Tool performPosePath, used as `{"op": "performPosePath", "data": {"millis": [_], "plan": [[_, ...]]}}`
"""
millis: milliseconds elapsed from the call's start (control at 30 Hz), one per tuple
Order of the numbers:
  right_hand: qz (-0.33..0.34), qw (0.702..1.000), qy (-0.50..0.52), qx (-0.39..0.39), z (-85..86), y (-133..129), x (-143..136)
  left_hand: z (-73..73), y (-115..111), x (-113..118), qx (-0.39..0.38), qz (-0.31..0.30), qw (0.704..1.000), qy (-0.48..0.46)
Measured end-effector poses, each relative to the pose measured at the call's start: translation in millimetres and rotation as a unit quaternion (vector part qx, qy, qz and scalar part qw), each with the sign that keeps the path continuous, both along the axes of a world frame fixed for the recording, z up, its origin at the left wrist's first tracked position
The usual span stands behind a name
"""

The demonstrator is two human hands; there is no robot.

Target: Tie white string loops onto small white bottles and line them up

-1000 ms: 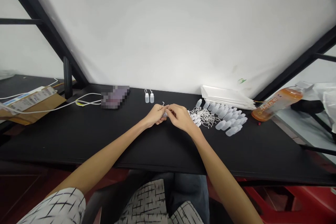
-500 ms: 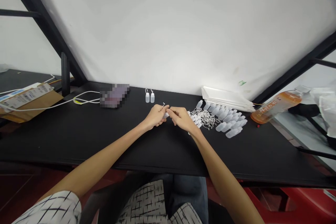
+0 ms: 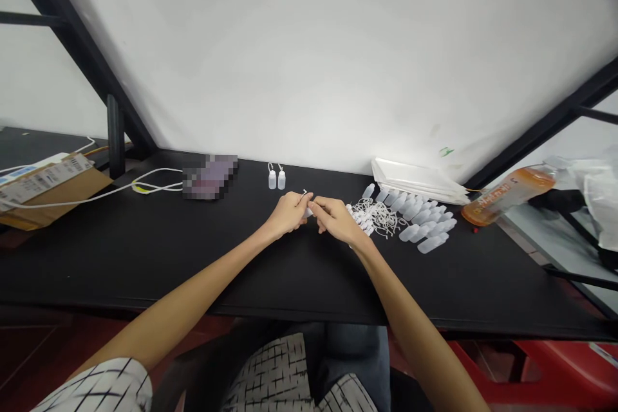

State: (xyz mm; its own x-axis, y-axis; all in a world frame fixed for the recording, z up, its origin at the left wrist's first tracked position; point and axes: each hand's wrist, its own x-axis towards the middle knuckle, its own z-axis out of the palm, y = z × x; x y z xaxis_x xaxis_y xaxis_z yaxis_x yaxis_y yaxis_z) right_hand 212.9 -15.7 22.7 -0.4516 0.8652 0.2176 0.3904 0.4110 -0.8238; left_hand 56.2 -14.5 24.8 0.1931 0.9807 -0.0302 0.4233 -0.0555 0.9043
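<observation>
My left hand [image 3: 288, 212] and my right hand [image 3: 335, 219] meet above the middle of the black table [image 3: 145, 251], both pinching one small white plastic bottle [image 3: 308, 212] with a thin loop at its top. The fingers hide most of the bottle. Just right of my right hand lies a heap of white caps with string loops [image 3: 374, 217], and beyond it several small translucent bottles [image 3: 422, 219] lie in rows. Two capped small bottles [image 3: 277, 178] stand upright behind my hands near the wall.
A stack of white flat packs [image 3: 415, 180] lies at the back right. An orange drink bottle [image 3: 506, 193] lies on its side at the table's right end. A blurred flat object [image 3: 209, 177], white cables [image 3: 120, 190] and a cardboard box [image 3: 43, 180] are at the left.
Both hands stay together on the small bottle with only slight finger movement. The view has shifted a little as my head moved.
</observation>
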Motion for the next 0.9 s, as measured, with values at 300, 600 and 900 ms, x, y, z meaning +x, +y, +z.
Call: {"op": "performPosePath", "data": {"millis": [300, 600, 900], "plan": [[-0.022, 0.999, 0.018, -0.017, 0.5, -1.7, -2.2, 5.2, -0.7, -2.6, 0.007, 0.003, 1.0, -0.003], [-0.008, 1.0, 0.014, -0.017, -4.9, -5.1, -4.4, 0.4, -4.6, -1.1, -0.031, 0.014, 0.999, -0.019], [-0.141, 0.973, 0.026, 0.18, 6.1, -4.5, -0.4, 7.5, 3.3, -10.2, 0.138, -0.022, 0.97, 0.198]]}}
